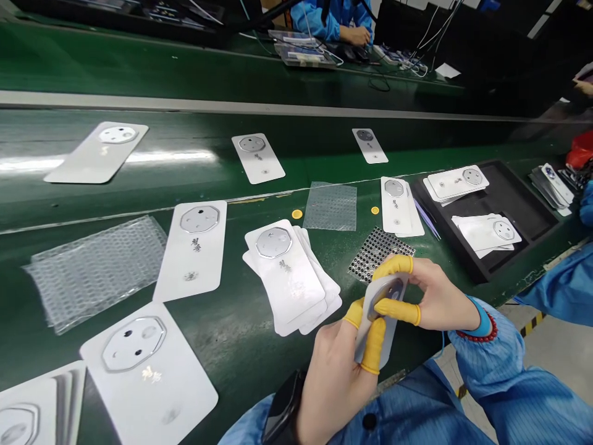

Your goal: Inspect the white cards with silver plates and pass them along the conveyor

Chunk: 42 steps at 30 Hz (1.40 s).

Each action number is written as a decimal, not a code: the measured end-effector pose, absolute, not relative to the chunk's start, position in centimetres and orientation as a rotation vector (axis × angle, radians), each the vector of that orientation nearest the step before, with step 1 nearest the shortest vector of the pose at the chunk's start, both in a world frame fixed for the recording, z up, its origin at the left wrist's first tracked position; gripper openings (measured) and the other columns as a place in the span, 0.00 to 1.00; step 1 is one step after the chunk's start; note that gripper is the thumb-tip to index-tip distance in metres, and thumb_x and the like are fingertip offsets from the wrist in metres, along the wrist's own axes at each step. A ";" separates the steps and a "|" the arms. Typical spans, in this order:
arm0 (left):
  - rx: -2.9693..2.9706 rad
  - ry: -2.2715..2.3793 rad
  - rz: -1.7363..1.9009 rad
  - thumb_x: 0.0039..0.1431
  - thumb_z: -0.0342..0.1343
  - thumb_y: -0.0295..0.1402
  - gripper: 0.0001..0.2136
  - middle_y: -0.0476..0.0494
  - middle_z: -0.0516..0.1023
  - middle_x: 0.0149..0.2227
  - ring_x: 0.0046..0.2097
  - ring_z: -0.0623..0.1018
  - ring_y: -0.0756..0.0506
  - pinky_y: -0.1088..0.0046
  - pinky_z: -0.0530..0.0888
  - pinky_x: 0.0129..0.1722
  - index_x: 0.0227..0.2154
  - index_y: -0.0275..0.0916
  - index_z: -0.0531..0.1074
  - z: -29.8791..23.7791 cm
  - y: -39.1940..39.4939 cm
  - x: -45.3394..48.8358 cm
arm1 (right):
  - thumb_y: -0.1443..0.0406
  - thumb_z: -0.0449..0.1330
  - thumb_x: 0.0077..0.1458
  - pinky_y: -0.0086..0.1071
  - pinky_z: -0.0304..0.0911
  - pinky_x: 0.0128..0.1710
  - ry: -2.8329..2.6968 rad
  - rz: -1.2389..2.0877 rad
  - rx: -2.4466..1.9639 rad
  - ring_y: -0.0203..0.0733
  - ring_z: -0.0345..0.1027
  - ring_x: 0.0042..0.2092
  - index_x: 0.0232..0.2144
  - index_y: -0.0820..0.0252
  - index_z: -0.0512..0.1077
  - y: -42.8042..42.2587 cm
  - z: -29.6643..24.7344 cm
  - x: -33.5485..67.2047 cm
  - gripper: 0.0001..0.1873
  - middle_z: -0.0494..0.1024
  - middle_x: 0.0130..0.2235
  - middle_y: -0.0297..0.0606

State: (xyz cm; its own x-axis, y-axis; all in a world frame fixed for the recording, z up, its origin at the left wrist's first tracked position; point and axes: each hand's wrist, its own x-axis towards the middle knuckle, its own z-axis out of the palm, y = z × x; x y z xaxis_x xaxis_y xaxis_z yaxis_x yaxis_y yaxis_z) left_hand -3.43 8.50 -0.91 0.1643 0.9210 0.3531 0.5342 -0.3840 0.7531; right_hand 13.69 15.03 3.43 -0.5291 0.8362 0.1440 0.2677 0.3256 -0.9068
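Both hands hold a white phone back panel [380,315] tilted up above the green belt, with its dark octagonal camera ring facing me. My left hand [336,386] grips its lower edge, and my right hand [438,296] pinches its upper part. Yellow finger cots cover the fingertips of both hands. Just left of my hands lies a loose stack of similar panels [287,272]. A dark sheet of small rings [377,254] sits beyond my fingertips, partly hidden by them. Several more panels lie on the belt, including one [192,250] further left.
A black foam tray [523,198] holding panels stands to the right, with thin tweezers [428,219] at its edge. Clear bubble sheets [92,272] and small yellow discs [297,214] lie on the belt. A co-worker [333,21] sits across the line.
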 end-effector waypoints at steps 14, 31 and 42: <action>1.556 1.245 1.026 0.58 0.54 0.33 0.03 0.49 0.75 0.21 0.23 0.76 0.47 0.75 0.73 0.22 0.33 0.39 0.71 -0.4 8.4 -3.5 | 0.68 0.66 0.49 0.26 0.70 0.33 -1.656 1.618 -1.078 0.34 0.73 0.34 0.40 0.60 0.71 15.3 3.2 13.5 0.15 0.77 0.36 0.36; 1.330 1.043 1.000 0.60 0.54 0.35 0.07 0.52 0.70 0.19 0.22 0.75 0.47 0.73 0.71 0.21 0.36 0.38 0.73 0.2 8.4 -3.7 | 0.67 0.67 0.51 0.28 0.72 0.39 -1.645 1.721 -1.035 0.37 0.74 0.41 0.44 0.62 0.71 15.8 4.0 13.7 0.17 0.77 0.42 0.39; 1.451 1.128 1.079 0.59 0.54 0.31 0.05 0.50 0.76 0.21 0.20 0.74 0.48 0.72 0.72 0.20 0.36 0.38 0.73 0.4 8.4 -4.0 | 0.67 0.64 0.55 0.26 0.71 0.32 -1.676 1.549 -1.057 0.35 0.73 0.36 0.46 0.59 0.71 14.7 4.1 12.9 0.15 0.76 0.42 0.39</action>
